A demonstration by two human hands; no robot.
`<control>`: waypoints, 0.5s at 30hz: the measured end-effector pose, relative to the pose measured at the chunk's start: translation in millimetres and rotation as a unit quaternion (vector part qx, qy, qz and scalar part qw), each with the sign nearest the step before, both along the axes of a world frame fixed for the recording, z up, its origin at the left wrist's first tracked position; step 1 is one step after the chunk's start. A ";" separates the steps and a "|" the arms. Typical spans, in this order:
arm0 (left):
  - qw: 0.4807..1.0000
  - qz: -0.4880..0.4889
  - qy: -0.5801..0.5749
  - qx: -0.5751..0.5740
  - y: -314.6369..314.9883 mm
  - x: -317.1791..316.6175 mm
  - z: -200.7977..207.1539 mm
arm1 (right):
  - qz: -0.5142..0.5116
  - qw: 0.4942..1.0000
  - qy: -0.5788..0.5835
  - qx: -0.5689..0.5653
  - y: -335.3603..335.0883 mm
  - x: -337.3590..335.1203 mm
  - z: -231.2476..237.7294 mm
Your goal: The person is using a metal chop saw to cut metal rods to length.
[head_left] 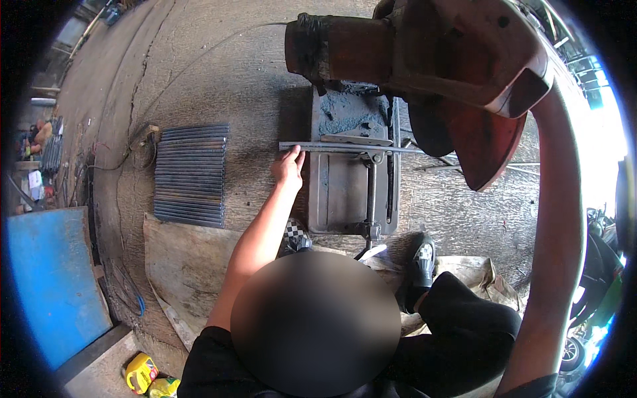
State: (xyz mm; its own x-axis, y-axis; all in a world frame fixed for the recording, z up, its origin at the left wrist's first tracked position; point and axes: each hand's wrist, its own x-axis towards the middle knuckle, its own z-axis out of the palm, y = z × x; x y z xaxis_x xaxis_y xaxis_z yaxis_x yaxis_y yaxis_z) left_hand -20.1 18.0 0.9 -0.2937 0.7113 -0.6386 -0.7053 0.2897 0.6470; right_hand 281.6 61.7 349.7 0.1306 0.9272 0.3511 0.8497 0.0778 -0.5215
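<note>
My left hand (288, 171) is closed on the left end of a thin metal rod (345, 148), which lies crosswise over the grey base (338, 205) of a cut-off saw. The rod runs along a metal fence and past a clamp screw (373, 192). Above the base, toward the right, stands the saw's dark red motor head (438, 53), raised, with its blade guard (488, 142) hanging below. From the lower right my right forearm reaches up to the saw head's handle (527, 89). The housing hides that hand's fingers. Grey grit covers the far part of the base.
Left of the saw, a row of cut metal rods (191, 176) lies on the concrete floor. A cable (192, 60) curves across behind them. Cloth sheeting (182, 255) spreads near my feet. A blue panel (56, 278) and yellow containers (141, 373) are at the left.
</note>
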 end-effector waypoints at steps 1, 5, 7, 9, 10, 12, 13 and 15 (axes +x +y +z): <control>1.000 0.013 -0.002 -0.002 0.4 0.3 -0.2 | 0.000 1.000 0.010 0.002 -3.2 -3.7 2.2; 1.000 0.025 -0.017 -0.009 2.0 0.9 -3.8 | -0.021 0.999 0.039 0.024 -15.0 -9.4 18.3; 1.000 0.014 0.003 0.022 0.9 -0.6 -7.4 | -0.037 0.997 0.053 0.033 -24.6 -9.1 25.2; 1.000 0.013 0.006 0.014 2.5 -2.4 -11.1 | -0.053 0.995 0.078 0.043 -36.6 -9.9 27.7; 1.000 0.015 -0.003 0.007 3.3 -3.8 -12.5 | -0.059 0.993 0.089 0.046 -44.7 -10.6 26.4; 1.000 -0.001 0.003 0.023 4.8 -5.0 -14.6 | -0.069 0.990 0.109 0.051 -63.9 -12.6 18.2; 0.999 0.016 -0.011 -0.025 8.1 -4.7 -14.9 | -0.071 0.989 0.120 0.053 -75.2 -14.3 11.1; 1.000 0.012 -0.010 -0.020 9.5 -5.1 -14.7 | -0.041 0.986 0.121 0.105 -95.9 -17.2 -6.8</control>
State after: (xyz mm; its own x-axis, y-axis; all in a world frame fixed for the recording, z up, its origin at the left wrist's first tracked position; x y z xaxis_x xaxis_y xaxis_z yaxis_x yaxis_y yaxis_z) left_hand -25.2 27.4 -13.8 -0.2969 0.6780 -0.6724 -0.7249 0.2983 0.6209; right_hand 264.5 -34.2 342.9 0.3048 0.8199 0.4845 0.7105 0.1430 -0.6890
